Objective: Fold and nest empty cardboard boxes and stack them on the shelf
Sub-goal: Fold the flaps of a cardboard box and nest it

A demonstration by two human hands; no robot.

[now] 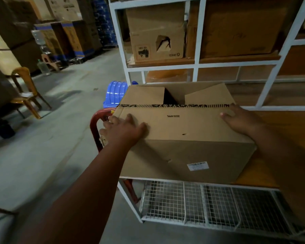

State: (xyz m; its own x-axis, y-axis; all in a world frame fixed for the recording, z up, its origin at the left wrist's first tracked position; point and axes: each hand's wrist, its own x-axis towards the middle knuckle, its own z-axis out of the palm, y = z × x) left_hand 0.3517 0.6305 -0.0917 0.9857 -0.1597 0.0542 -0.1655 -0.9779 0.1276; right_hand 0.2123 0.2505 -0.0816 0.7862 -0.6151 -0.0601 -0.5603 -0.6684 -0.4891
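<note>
A brown cardboard box sits on the wooden shelf board of a white metal rack. Its near top flap is folded down flat, and two far flaps leave a dark gap at the middle. My left hand lies on the flap's left edge, thumb on top and fingers curled over the left side of the box. My right hand presses flat on the flap's right end with straight fingers.
The white rack holds more cardboard boxes on the upper shelf and wire mesh baskets below. A red chair and a blue stool stand left of the box. Box stacks and a wooden chair line the aisle.
</note>
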